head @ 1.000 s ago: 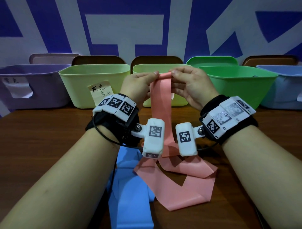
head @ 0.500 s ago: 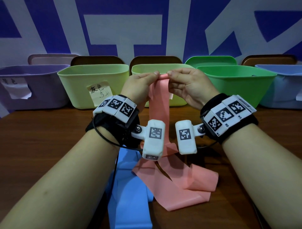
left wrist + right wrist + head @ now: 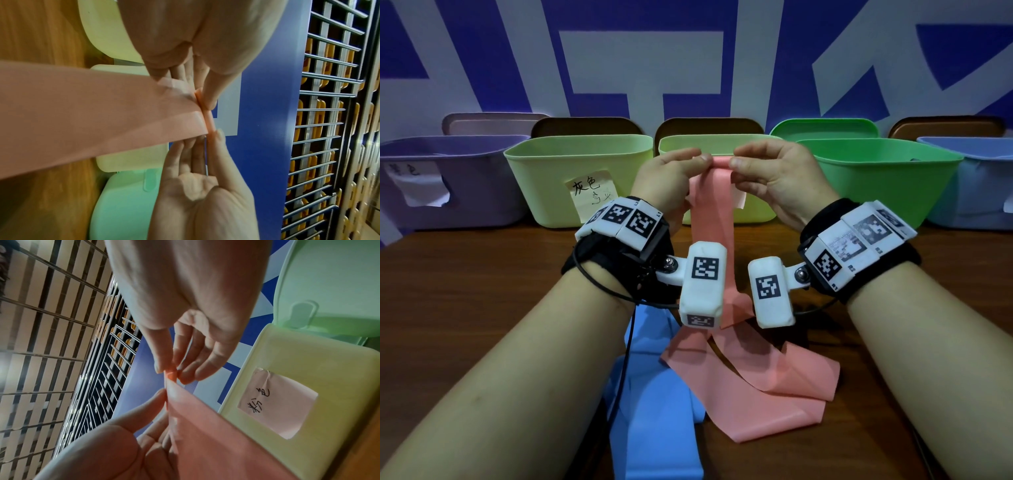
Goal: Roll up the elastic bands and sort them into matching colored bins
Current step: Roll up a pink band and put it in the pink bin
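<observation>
A long pink elastic band [image 3: 710, 219] hangs from both hands down to a loose pile [image 3: 756, 387] on the wooden table. My left hand [image 3: 702, 161] and right hand [image 3: 736, 164] each pinch a corner of its top edge, which is curled into a thin roll [image 3: 205, 112]. In the left wrist view my left hand [image 3: 200, 95] pinches from above and my right hand [image 3: 211, 136] from below. The right wrist view shows my right hand [image 3: 168, 371] on the rolled edge [image 3: 171, 376]. A blue band [image 3: 654, 411] lies flat under my left forearm.
Bins line the table's back edge: a purple bin [image 3: 448, 181], a yellow-green bin [image 3: 544, 178] with a paper note, a second yellow-green bin [image 3: 339, 410] carrying a pink note, a green bin [image 3: 876, 178] and a blue bin [image 3: 976, 185]. Lids lean behind them.
The band's top edge has gone from a flat strip between the fingers to a thin curl. The pink pile on the table has shifted and drawn in slightly.
</observation>
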Tool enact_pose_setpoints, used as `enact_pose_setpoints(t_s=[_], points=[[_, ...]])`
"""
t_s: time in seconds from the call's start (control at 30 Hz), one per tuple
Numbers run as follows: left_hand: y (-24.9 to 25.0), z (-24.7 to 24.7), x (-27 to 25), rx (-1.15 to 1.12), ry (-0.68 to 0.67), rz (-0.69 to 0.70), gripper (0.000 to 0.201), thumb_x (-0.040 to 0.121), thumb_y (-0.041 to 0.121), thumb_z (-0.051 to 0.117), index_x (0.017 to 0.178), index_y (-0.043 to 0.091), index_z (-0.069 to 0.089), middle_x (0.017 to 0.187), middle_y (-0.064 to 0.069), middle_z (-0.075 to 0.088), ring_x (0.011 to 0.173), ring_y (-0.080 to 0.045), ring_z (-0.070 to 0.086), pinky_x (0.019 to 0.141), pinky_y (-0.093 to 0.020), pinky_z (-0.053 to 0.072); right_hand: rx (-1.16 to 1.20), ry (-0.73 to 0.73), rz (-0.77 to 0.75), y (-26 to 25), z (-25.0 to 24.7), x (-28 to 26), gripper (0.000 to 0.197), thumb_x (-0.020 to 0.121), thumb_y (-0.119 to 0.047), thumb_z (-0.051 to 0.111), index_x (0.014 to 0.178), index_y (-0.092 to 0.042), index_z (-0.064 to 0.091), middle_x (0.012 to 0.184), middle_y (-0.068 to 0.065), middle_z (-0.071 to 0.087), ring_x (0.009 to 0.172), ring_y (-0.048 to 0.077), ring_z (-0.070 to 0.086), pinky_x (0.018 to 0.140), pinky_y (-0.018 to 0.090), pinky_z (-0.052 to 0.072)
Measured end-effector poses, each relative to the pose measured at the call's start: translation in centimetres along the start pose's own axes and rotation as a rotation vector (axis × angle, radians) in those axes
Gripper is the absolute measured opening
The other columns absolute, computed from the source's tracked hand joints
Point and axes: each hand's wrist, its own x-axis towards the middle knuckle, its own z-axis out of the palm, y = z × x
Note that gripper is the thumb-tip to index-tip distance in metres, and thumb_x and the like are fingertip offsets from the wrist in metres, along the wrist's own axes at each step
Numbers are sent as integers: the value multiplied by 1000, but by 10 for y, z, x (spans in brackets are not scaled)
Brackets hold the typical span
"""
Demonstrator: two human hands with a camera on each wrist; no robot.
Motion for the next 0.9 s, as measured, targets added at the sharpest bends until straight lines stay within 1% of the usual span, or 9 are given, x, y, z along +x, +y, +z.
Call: enact_pose_setpoints(t_s=[0.13, 0.2, 0.33, 0.4, 0.5, 0.6, 0.67, 0.8, 0.9], points=[[1, 1, 0, -3, 12, 7, 17, 88, 4, 64, 104, 10, 64, 95, -13, 68, 67, -16, 64, 51, -23, 47, -44, 13, 42, 1, 1, 0, 10, 90, -17, 63, 84, -10, 64, 79, 9, 63, 69, 17, 61, 67, 26, 52], [2, 2, -1, -16, -3, 15, 18, 88, 0, 62, 103, 10, 63, 99, -14, 68, 72, -17, 66, 54, -24, 50, -82, 5, 70, 3, 2, 0, 14, 92, -22, 62, 87, -9, 64, 79, 10, 63, 67, 18, 60, 65, 27, 51], [2, 3, -1, -33, -32, 25, 22, 87, -6, 60, 101, 11, 60, 105, -15, 66, 77, -19, 67, 59, -23, 53, -94, 41, 36, 4, 1, 2, 7, 89, -11, 64, 84, -7, 65, 75, 10, 65, 61, 15, 61, 61, 24, 53], [2, 4, -2, -57, -61, 8, 21, 87, -1, 62, 106, 7, 60, 98, -15, 68, 71, -17, 66, 57, -23, 52, -87, 60, 14, 3, 0, 2, 3, 88, -6, 64, 86, -6, 67, 76, 8, 65, 62, 13, 62, 62, 22, 53], [-1, 3, -1, -2, -66, -10, 24, 91, 17, 63, 109, 2, 63, 77, -6, 66, 50, -9, 59, 48, -19, 44, -62, 50, -10, 3, 2, 2, 6, 86, 0, 65, 87, -6, 67, 82, 11, 65, 73, 19, 63, 71, 26, 56], [-4, 1, 2, 51, 4, -14, 27, 90, 25, 66, 106, 3, 68, 72, -5, 64, 49, -11, 56, 49, -22, 42, -41, 39, -12, 4, 4, 1, 15, 84, 4, 65, 88, -10, 67, 93, 15, 67, 91, 29, 65, 87, 37, 56], [-4, 0, 2, 59, 19, -12, 23, 89, 21, 67, 107, 6, 69, 77, -5, 67, 53, -11, 59, 51, -24, 44, -21, 21, 2, 2, 4, 0, 18, 83, 6, 65, 94, -8, 67, 96, 14, 67, 94, 29, 65, 89, 38, 56], [-1, 0, 0, 4, 9, 0, 14, 87, 7, 67, 101, 10, 68, 94, -11, 72, 67, -14, 67, 53, -23, 49, -34, -16, 36, 3, 3, -1, 33, 85, -9, 69, 116, -6, 62, 102, 13, 69, 85, 22, 67, 81, 32, 58], [0, 3, -2, -14, -12, 21, 15, 87, 0, 65, 98, 10, 65, 100, -16, 69, 74, -17, 69, 57, -21, 52, -98, 10, 23, 4, 5, -2, 29, 88, -16, 66, 112, 2, 65, 89, 15, 67, 72, 18, 64, 66, 24, 55]])
